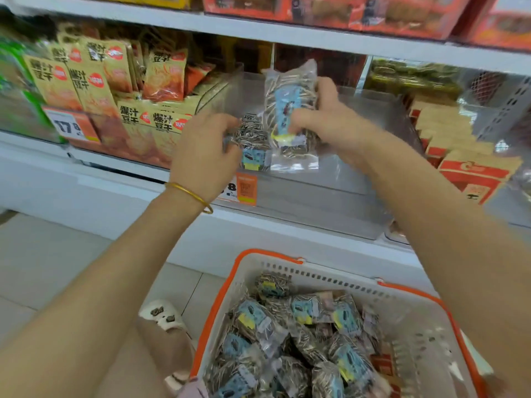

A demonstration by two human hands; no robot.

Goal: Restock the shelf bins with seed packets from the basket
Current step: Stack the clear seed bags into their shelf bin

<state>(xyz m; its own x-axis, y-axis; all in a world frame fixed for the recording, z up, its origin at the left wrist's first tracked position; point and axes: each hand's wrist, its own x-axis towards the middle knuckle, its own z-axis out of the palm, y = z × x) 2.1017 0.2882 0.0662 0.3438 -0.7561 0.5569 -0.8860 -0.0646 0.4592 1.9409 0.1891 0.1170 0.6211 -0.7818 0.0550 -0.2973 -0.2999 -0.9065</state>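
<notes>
Seed packets (290, 99): clear pouches of striped seeds, blue label, yellow tab. One upright, gripped by right hand (324, 119) over the shelf bin (330, 193), near its front edge; second packet (251, 135) alongside, pinched by left hand (204, 150). Remainder heaped in basket (316, 275).

Both forearms stretched forward, left hand (204, 150) fingers curled on a seed packet (252, 135), right hand (326, 122) gripping an upright packet (287, 93)
</notes>
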